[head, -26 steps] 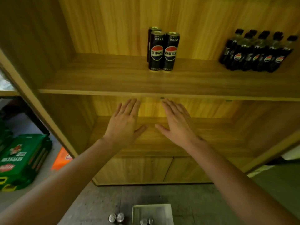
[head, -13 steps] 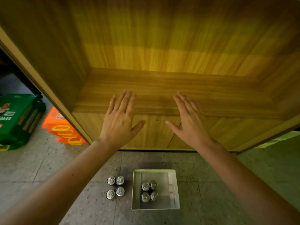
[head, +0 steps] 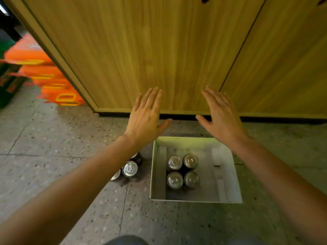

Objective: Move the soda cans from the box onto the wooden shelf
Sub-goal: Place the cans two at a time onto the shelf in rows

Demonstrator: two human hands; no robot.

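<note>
A white open box (head: 228,175) sits on the speckled floor below me. Several upright soda cans (head: 183,171) with silver tops stand in its left half. More cans (head: 129,168) stand on the floor left of the box, partly hidden by my left forearm. My left hand (head: 145,117) hovers flat, fingers apart, above the box's far left corner. My right hand (head: 221,115) hovers flat and empty above the box's far right side. The shelf boards are out of view; only the wooden cabinet doors (head: 159,50) show.
Orange packs (head: 58,89) and green packs (head: 7,80) are stacked on the floor at the left, beside the cabinet's side. The cabinet base (head: 194,115) runs just beyond the box. Speckled floor (head: 53,138) lies around the box.
My view has tipped down from the shelves with the dark cans and bottles to the floor. Both hands have dropped with it and now hang over the box, still flat and empty.
</note>
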